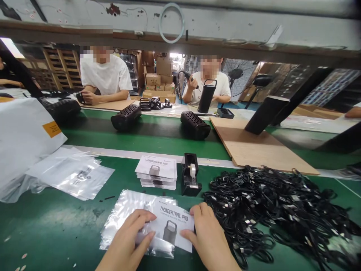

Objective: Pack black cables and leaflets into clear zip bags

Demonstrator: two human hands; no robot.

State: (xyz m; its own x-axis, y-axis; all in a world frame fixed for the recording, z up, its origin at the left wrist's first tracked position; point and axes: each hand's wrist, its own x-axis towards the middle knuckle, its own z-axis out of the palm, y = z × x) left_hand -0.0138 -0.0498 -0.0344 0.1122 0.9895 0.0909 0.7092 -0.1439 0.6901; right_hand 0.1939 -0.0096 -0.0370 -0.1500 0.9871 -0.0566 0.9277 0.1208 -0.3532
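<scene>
My right hand (208, 231) pinches the right edge of a printed manual (180, 218) marked "Thunder Trail Pro", thumb on its front. Under my left hand (132, 231) lies a stack of clear plastic bags (118, 210); thumb and forefinger grip the mouth of the top bag at the manual's left end. That left end appears to be inside the bag, while the right part is outside. Beyond the bags stands a pile of manuals (156, 171), beside a black tape dispenser (191, 175).
Tangled black cables (262, 207) heap at the right. More clear bags (81, 173) and a white sack (25, 135) lie left. Black speakers (195, 125) rest on the green belt (158, 131), with a wooden board (254, 150) across it. Two people work opposite, below an overhead beam (208, 26).
</scene>
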